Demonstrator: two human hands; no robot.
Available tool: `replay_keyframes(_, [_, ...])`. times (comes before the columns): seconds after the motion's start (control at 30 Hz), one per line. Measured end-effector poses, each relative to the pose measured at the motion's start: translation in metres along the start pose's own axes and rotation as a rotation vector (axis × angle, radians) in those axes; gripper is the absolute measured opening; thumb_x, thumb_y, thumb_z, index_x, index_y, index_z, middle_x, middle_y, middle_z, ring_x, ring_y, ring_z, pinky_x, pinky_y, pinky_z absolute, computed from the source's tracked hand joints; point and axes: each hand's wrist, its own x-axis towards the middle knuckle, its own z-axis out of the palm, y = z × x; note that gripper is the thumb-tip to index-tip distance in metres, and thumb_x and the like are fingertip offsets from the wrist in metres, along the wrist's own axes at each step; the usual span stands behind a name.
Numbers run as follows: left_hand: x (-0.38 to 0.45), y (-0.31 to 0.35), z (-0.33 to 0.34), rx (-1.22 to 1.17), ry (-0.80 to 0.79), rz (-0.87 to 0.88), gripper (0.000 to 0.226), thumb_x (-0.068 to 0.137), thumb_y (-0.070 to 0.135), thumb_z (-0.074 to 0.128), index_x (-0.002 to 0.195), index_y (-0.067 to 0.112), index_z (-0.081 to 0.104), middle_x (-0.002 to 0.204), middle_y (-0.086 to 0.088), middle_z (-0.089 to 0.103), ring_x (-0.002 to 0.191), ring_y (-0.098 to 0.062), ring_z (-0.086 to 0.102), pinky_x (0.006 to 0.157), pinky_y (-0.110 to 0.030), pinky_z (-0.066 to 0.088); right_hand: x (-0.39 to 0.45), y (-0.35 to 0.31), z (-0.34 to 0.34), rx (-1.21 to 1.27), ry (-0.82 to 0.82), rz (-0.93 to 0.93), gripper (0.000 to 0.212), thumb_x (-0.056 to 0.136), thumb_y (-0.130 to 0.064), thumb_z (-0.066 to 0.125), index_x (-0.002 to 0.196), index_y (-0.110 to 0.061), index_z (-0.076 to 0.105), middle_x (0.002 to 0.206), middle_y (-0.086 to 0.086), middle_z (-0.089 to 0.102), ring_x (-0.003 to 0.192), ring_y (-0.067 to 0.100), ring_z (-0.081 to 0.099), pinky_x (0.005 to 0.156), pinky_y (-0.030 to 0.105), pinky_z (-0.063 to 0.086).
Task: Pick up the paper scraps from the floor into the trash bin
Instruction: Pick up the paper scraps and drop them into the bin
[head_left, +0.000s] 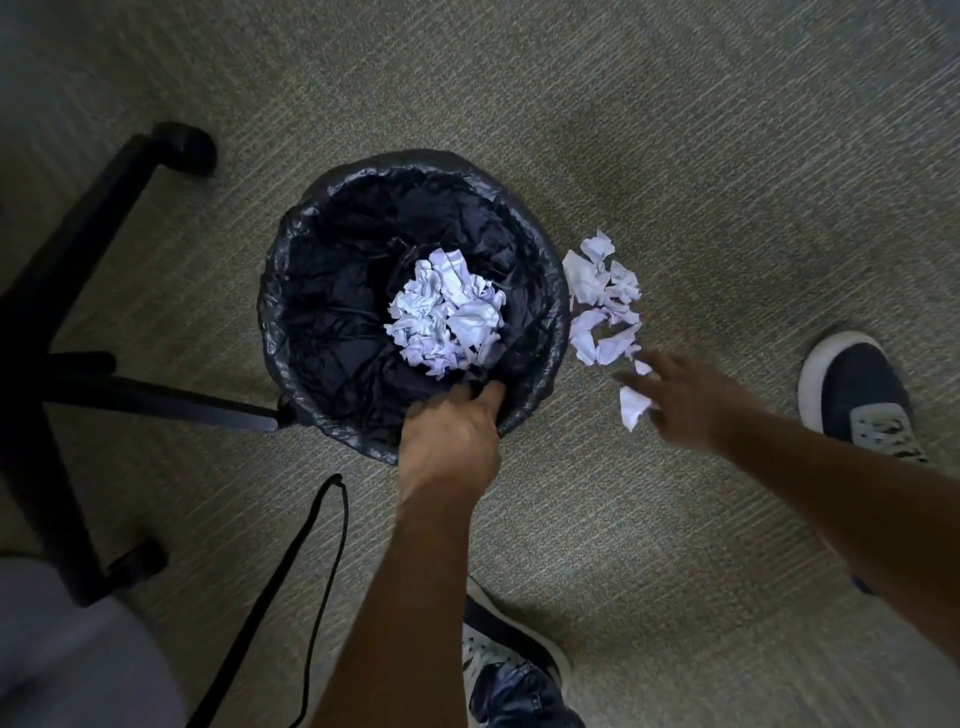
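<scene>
The paper scraps on the floor (602, 301) lie in a loose white heap on the carpet (727, 156), just beside the right side of the trash bin (291, 291); the heap's long axis runs from the far end near the bin's rim toward the person, ending at 1 separate scrap (632, 406) that lies nearest the person and apart from the rest. More crumpled paper (447, 312) sits heaped inside the bin, right of its middle, on the black liner bag (332, 280). The right hand (685, 400) hovers over the near end of the heap, fingers spread and blurred, and I cannot tell whether it touches or holds the separate scrap. The left hand (452, 441) grips the bin's near rim, fingers curled over the edge into the liner. 2 shoes show: 1 (857, 395) to the right of the scraps, 1 (498, 654) at the bottom. A black cord (322, 545) and chair legs (104, 249) lie left of the bin.
</scene>
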Motion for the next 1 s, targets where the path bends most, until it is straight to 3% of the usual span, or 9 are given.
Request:
replay_keyframes(0.1, [-0.001,0.000,0.003,0.001,0.015,0.017,0.051,0.082,0.012,0.046,0.130,0.029,0.044,0.105,-0.003,0.060,0.090,-0.028,0.060,0.080,-0.036,0.043,0.001,-0.013,0.008,-0.184,-0.156,-0.122,0.070,0.097,-0.030,0.050,0.157,-0.041,0.016,0.168,0.007,-0.002,0.149,0.030,0.023,0.110,0.041,0.038])
replay_keyframes(0.2, [-0.003,0.001,0.006,-0.005,0.024,0.033,0.051,0.081,0.011,0.048,0.129,0.027,0.045,0.103,-0.003,0.060,0.090,-0.028,0.059,0.080,-0.037,0.044,0.000,-0.023,0.017,-0.258,-0.233,-0.120,0.065,0.094,-0.024,0.051,0.152,-0.041,0.029,0.168,0.008,-0.009,0.147,0.034,0.025,0.107,0.041,0.042])
replay_keyframes(0.4, [-0.003,-0.002,0.007,-0.016,0.033,0.047,0.052,0.079,0.011,0.051,0.128,0.027,0.046,0.100,-0.003,0.060,0.088,-0.028,0.059,0.080,-0.036,0.044,0.007,-0.027,0.038,-0.188,-0.302,-0.039,0.065,0.090,-0.014,0.052,0.152,-0.012,0.031,0.165,0.018,-0.008,0.142,0.033,0.038,0.099,0.043,0.052])
replay_keyframes(0.57, [-0.001,-0.003,0.005,-0.030,0.011,0.043,0.050,0.077,0.011,0.053,0.124,0.027,0.046,0.098,-0.003,0.060,0.087,-0.027,0.060,0.079,-0.035,0.044,0.007,-0.028,0.025,-0.130,-0.280,-0.030,0.043,0.095,-0.016,0.049,0.136,-0.004,0.049,0.160,0.028,0.011,0.135,0.029,0.049,0.098,0.037,0.053])
replay_keyframes(0.7, [-0.002,-0.001,0.002,-0.006,-0.017,0.035,0.052,0.080,0.012,0.052,0.128,0.029,0.042,0.102,-0.002,0.059,0.090,-0.027,0.060,0.081,-0.036,0.044,-0.002,-0.029,0.003,0.068,-0.107,0.050,0.048,0.089,-0.016,0.054,0.135,-0.006,0.047,0.157,0.018,0.022,0.127,0.028,0.055,0.090,0.035,0.055])
replay_keyframes(0.8, [-0.001,0.000,0.000,0.003,-0.021,0.025,0.051,0.082,0.012,0.049,0.129,0.030,0.041,0.104,-0.002,0.060,0.091,-0.027,0.060,0.082,-0.037,0.044,-0.015,-0.041,-0.034,0.363,0.313,-0.028,0.046,0.089,-0.002,0.057,0.134,0.000,0.055,0.142,0.017,0.045,0.113,0.029,0.063,0.085,0.037,0.059])
replay_keyframes(0.9, [0.001,0.001,-0.003,0.022,-0.050,0.024,0.049,0.085,0.012,0.049,0.130,0.029,0.040,0.103,-0.003,0.061,0.090,-0.027,0.061,0.081,-0.038,0.045,-0.031,-0.067,-0.091,0.579,0.693,-0.134,0.041,0.096,0.001,0.052,0.137,0.004,0.055,0.140,0.016,0.050,0.129,0.018,0.051,0.107,0.022,0.043])
replay_keyframes(1.0, [0.004,0.002,-0.004,0.046,-0.062,0.019,0.045,0.089,0.011,0.047,0.130,0.027,0.040,0.103,-0.005,0.061,0.089,-0.027,0.062,0.081,-0.039,0.045,-0.034,-0.092,-0.135,0.675,0.818,-0.202,0.042,0.096,0.001,0.055,0.138,0.008,0.052,0.141,0.018,0.050,0.135,0.019,0.047,0.111,0.023,0.038])
